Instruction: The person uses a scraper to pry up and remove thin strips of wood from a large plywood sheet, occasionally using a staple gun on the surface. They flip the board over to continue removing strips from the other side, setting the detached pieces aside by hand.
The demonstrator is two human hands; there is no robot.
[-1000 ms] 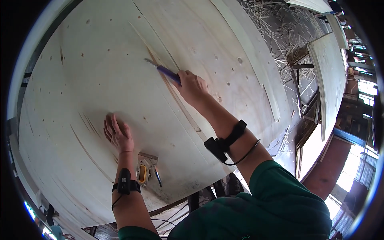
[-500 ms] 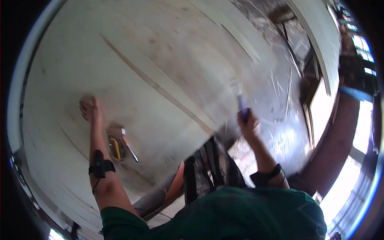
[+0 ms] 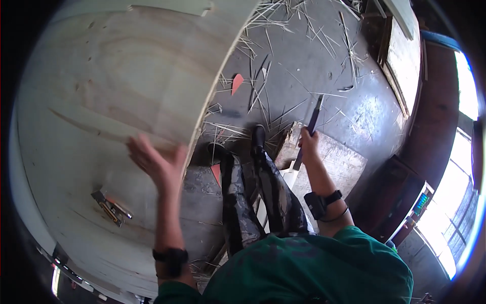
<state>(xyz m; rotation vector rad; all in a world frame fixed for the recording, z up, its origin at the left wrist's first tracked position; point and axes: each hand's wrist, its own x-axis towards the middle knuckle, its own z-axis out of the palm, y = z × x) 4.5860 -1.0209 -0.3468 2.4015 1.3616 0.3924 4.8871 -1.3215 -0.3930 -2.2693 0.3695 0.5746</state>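
Note:
My right hand [image 3: 309,144] is closed around a long, slim hand tool [image 3: 313,120] with a purple handle. Its dark narrow end points up and away from me, over the floor, and a pale end sticks out below my fist. I cannot make out its exact kind. My left hand [image 3: 161,164], slightly blurred, has its fingers spread and holds nothing. It is over the right edge of a large pale plywood sheet [image 3: 152,66]. Whether it touches the sheet, I cannot tell. A small cluster of hand tools [image 3: 111,209] lies on the plywood, left of my left forearm.
Thin wood strips [image 3: 260,83] litter the grey floor [image 3: 298,66], with a red scrap [image 3: 236,83] among them. A worn board [image 3: 344,157] lies by my right forearm. Stacked panels [image 3: 402,61] stand at the far right, and a dark cabinet [image 3: 379,200] is nearer.
The view has swung right, showing more floor. My left hand has gone from the middle of the plywood to its right edge. The tool stays in my right hand, now away from the sheet.

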